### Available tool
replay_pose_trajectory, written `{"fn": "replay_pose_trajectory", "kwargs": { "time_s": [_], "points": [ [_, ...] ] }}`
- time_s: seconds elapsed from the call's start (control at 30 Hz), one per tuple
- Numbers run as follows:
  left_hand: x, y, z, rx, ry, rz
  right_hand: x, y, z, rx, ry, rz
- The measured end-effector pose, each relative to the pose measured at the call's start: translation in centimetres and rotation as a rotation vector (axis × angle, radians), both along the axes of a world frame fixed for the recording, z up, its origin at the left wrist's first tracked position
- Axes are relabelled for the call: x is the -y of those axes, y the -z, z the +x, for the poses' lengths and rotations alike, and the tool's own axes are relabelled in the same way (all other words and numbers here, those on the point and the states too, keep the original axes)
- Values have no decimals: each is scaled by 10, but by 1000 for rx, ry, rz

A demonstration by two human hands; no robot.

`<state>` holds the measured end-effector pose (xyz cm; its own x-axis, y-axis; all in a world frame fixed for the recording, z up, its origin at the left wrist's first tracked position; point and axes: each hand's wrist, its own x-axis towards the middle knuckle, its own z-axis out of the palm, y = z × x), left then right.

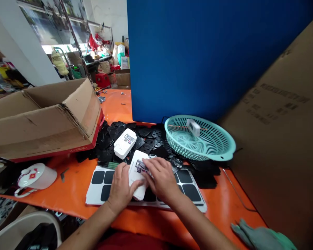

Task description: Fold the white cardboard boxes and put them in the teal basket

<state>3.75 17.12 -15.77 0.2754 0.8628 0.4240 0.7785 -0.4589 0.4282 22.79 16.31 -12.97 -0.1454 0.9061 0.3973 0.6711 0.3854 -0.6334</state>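
From the head view, my left fingers (119, 172) grip the left side of a white box (135, 175), the thumb lying across its lower end. My right fingers (156, 166) are bent over its right side, so both grasp it. The box is a smooth, slim block with rounded corners and a small printed picture on its face; it sits tilted in front of me, above white sheets (93, 197) bearing flat black squares with rounded corners.

Just beyond lies a second white box (123, 145), resting on a heap of black pieces (108, 139) — thin, some glossy, some pierced with holes. To the right stands a slatted pale-green plastic basket (181, 139), round-rimmed, with a small whitish item (193, 127) inside. A white mug (40, 175) is on the left.

The orange tabletop (75, 194) is smooth and slightly shiny. Its bare room is a patch between mug and sheets, a strip along the near edge, and a stretch on the right — that one crossed by a thin bent rod (238, 194). Ahead, the heap and a flat blue panel (177, 62) close things in; a corrugated carton (36, 123) bounds the left, and a brown cardboard wall (276, 139) the right.
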Motion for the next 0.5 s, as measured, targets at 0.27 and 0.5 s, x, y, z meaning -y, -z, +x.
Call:
{"fn": "replay_pose_trajectory", "kwargs": {
  "time_s": [0.27, 0.5],
  "points": [
    [12, -16, 12, -53, 58, 253, -3, -20, -9, 55, 122, -77],
    [46, -42, 26, 234, 366, 203, 60, -39, 14, -158, -15, -31]
  ]
}}
